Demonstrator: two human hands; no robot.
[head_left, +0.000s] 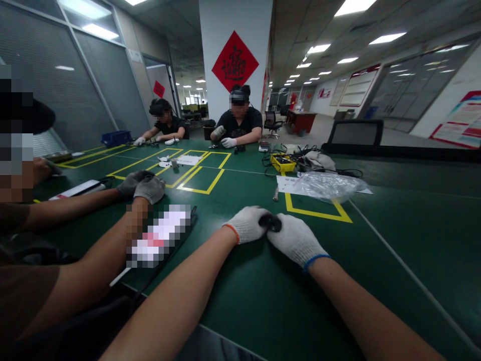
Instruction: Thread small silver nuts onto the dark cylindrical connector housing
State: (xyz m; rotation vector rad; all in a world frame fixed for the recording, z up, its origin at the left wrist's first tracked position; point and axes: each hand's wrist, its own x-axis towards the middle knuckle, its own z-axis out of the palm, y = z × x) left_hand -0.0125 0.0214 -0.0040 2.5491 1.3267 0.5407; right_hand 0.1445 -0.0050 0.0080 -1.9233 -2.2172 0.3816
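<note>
My left hand (248, 224), in a white knit glove with an orange cuff, is closed on a small black rounded part (271, 223). From the other side my right hand (296, 239), gloved in white with a blue cuff, grips the same part. Both hands meet just above the green table (259, 281). The fingertips cover much of the part, so its exact kind cannot be made out. Beyond my hands, a small metallic piece (276, 193) lies beside a white paper sheet (287, 185).
A clear plastic bag (326, 185) lies on the paper at right, before a yellow bin (282, 163) and tangled black cables (300, 155). At left, a co-worker's gloved hands (148, 188) work near a white power strip (165, 235). Two more people sit across the table.
</note>
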